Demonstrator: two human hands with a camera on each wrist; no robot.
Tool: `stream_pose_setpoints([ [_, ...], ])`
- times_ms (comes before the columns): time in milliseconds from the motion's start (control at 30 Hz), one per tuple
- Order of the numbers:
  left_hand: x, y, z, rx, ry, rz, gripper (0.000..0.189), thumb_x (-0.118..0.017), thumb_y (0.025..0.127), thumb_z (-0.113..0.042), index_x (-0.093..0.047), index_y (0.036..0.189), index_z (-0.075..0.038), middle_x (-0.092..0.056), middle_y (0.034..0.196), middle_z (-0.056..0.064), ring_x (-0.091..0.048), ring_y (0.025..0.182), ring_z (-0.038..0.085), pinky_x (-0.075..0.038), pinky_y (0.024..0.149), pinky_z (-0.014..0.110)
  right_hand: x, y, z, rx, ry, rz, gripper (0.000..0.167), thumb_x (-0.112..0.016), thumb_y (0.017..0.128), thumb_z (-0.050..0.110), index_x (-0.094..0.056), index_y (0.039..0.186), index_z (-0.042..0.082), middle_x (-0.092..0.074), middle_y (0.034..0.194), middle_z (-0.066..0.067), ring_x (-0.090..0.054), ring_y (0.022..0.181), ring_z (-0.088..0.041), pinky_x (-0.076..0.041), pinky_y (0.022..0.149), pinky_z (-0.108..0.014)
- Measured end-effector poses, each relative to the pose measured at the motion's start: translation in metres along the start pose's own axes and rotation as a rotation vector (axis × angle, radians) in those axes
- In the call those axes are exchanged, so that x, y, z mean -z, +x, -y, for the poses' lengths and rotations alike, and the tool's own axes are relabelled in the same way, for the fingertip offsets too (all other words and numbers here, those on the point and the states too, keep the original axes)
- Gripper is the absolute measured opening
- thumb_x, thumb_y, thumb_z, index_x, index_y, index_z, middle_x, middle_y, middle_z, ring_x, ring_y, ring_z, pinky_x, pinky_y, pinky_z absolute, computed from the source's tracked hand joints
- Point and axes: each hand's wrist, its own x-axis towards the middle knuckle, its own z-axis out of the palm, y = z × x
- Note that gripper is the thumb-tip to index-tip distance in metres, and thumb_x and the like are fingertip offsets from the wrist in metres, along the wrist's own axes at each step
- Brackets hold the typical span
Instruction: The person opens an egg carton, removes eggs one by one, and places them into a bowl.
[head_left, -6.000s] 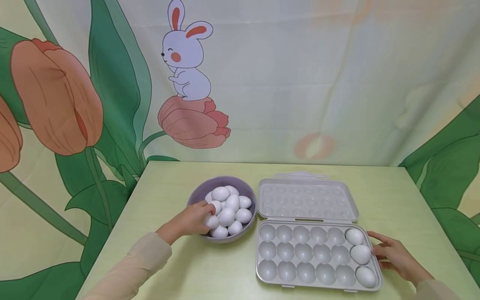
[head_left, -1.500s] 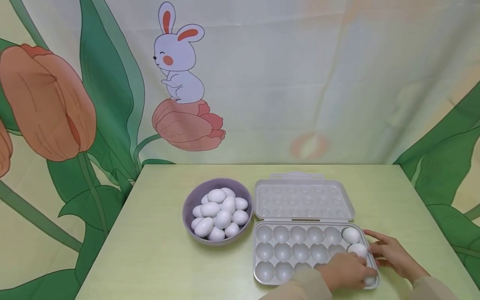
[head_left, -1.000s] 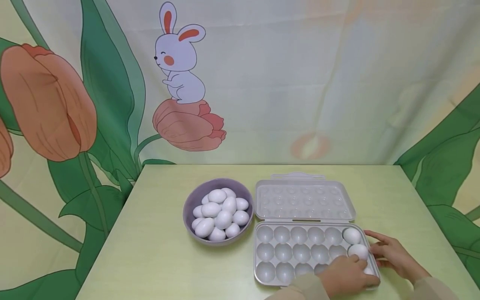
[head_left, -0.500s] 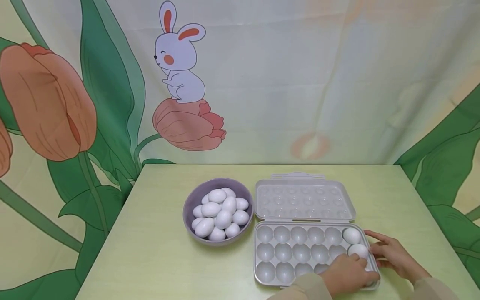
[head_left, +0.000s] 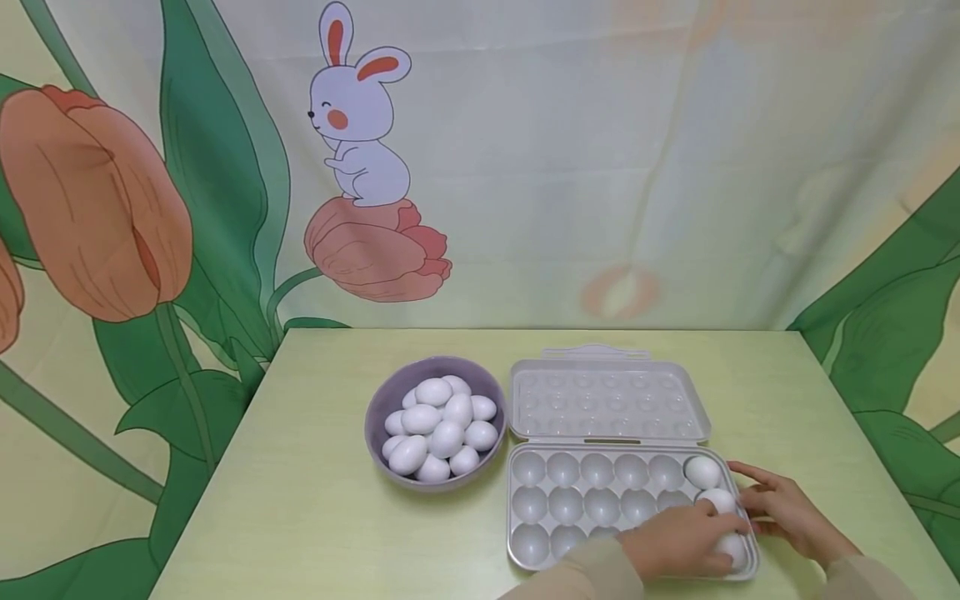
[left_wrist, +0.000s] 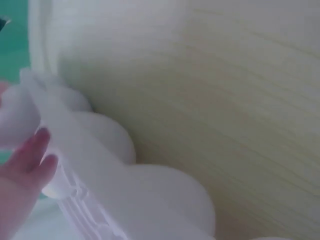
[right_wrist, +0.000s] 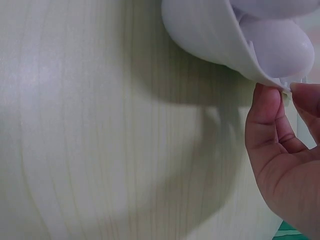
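Note:
An egg carton [head_left: 622, 506] of grey plastic lies with its lid hinged back. Three white eggs fill its right-hand column: a far egg [head_left: 703, 472], a middle egg [head_left: 718, 501] and a near egg [head_left: 731, 550]. My left hand [head_left: 678, 537] is over the near right corner, fingers spread around the near egg and hiding part of it. In the left wrist view its fingertips [left_wrist: 36, 145] are right by an egg [left_wrist: 17, 117]. At the carton's right edge, my right hand [head_left: 787, 512] pinches the rim between thumb and fingers [right_wrist: 265, 107].
A purple-grey bowl [head_left: 380, 461] heaped with white eggs [head_left: 446, 439] stands left of the carton, close to it. The open lid [head_left: 607, 400] lies flat behind the cells. A printed curtain [head_left: 525, 167] hangs behind the pale wooden table [head_left: 315, 517].
From the bowl, my left hand has brought an egg-reaching grasp across to the carton's near right corner. It has just shifted slightly left, uncovering more of the near egg. My right hand stays put.

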Motion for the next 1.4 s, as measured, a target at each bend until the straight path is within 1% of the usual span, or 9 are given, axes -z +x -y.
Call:
stream_pose_setpoints([
  [200, 0.012, 0.000, 0.015, 0.211, -0.454, 0.017, 0.031, -0.061, 0.074, -0.031, -0.053, 0.104, -0.030, -0.056, 0.082, -0.017, -0.046, 0.069, -0.005, -0.032, 0.061, 0.007, 0.000, 0.000, 0.002, -0.025, -0.011, -0.005, 0.061, -0.048, 0.085, 0.011, -0.019, 0.138, 0.001, -0.057, 0.082, -0.001, -0.055, 0.075, -0.016, -0.047, 0.063, -0.032],
  [300, 0.020, -0.002, 0.022, 0.309, -0.799, -0.018, 0.026, -0.062, 0.073, -0.021, -0.056, 0.098, -0.025, -0.055, 0.075, -0.013, -0.049, 0.063, -0.002, -0.041, 0.059, 0.011, 0.000, 0.000, 0.002, -0.027, -0.019, -0.009, 0.062, -0.049, 0.085, 0.011, -0.019, 0.138, 0.001, -0.057, 0.083, -0.001, -0.055, 0.075, -0.016, -0.047, 0.063, -0.032],
  [400, 0.032, -0.003, 0.033, 0.341, -1.091, -0.038, 0.024, -0.060, 0.074, -0.013, -0.058, 0.098, -0.018, -0.053, 0.073, -0.009, -0.050, 0.060, 0.001, -0.048, 0.058, 0.019, 0.000, 0.001, 0.002, -0.027, -0.018, -0.008, 0.063, -0.050, 0.084, 0.013, -0.019, 0.138, 0.000, -0.058, 0.084, -0.001, -0.056, 0.076, -0.015, -0.047, 0.063, -0.032],
  [500, 0.050, -0.006, 0.050, 0.334, -1.239, -0.026, 0.027, -0.058, 0.077, -0.009, -0.057, 0.104, -0.011, -0.053, 0.078, -0.007, -0.052, 0.065, 0.003, -0.050, 0.059, 0.023, -0.001, 0.001, 0.000, -0.022, -0.013, -0.003, 0.064, -0.051, 0.084, 0.013, -0.019, 0.138, 0.001, -0.058, 0.084, -0.001, -0.056, 0.076, -0.015, -0.047, 0.064, -0.031],
  [600, 0.070, -0.010, 0.070, 0.339, -1.237, -0.026, 0.029, -0.056, 0.079, -0.011, -0.056, 0.109, -0.010, -0.054, 0.083, -0.005, -0.053, 0.069, 0.006, -0.050, 0.063, 0.025, -0.001, 0.001, 0.000, -0.013, -0.007, 0.002, 0.064, -0.051, 0.084, 0.013, -0.019, 0.138, 0.001, -0.057, 0.085, -0.001, -0.055, 0.076, -0.015, -0.047, 0.063, -0.031],
  [767, 0.101, -0.021, 0.107, 0.388, -1.131, -0.078, 0.026, -0.055, 0.080, -0.013, -0.058, 0.107, -0.015, -0.056, 0.084, -0.001, -0.054, 0.067, 0.011, -0.050, 0.064, 0.027, -0.001, 0.001, -0.002, 0.006, -0.001, 0.005, 0.063, -0.053, 0.084, 0.014, -0.022, 0.138, 0.003, -0.057, 0.085, 0.001, -0.056, 0.076, -0.014, -0.047, 0.063, -0.030],
  [1000, 0.139, -0.052, 0.160, 0.507, -0.987, -0.137, 0.027, -0.053, 0.082, -0.019, -0.056, 0.109, -0.016, -0.059, 0.096, 0.004, -0.054, 0.070, 0.014, -0.050, 0.070, 0.032, 0.000, 0.000, -0.002, 0.017, 0.008, 0.017, 0.062, -0.054, 0.083, 0.016, -0.026, 0.138, 0.007, -0.059, 0.086, 0.002, -0.057, 0.076, -0.014, -0.047, 0.064, -0.030],
  [1233, 0.155, -0.088, 0.201, 0.651, -0.864, -0.214, 0.030, -0.056, 0.079, -0.020, -0.055, 0.108, -0.013, -0.059, 0.081, 0.005, -0.053, 0.061, 0.012, -0.047, 0.059, 0.024, -0.001, 0.000, -0.001, 0.007, -0.001, 0.010, 0.063, -0.053, 0.084, 0.015, -0.023, 0.138, 0.004, -0.058, 0.086, 0.002, -0.056, 0.077, -0.015, -0.047, 0.064, -0.031],
  [1400, 0.156, -0.109, 0.220, 0.760, -0.761, -0.264, 0.033, -0.056, 0.077, -0.021, -0.054, 0.109, -0.010, -0.059, 0.088, 0.009, -0.054, 0.064, 0.013, -0.046, 0.056, 0.022, -0.002, 0.000, 0.000, -0.014, -0.014, -0.004, 0.063, -0.052, 0.084, 0.013, -0.020, 0.138, 0.003, -0.057, 0.086, 0.000, -0.055, 0.076, -0.015, -0.047, 0.063, -0.031],
])
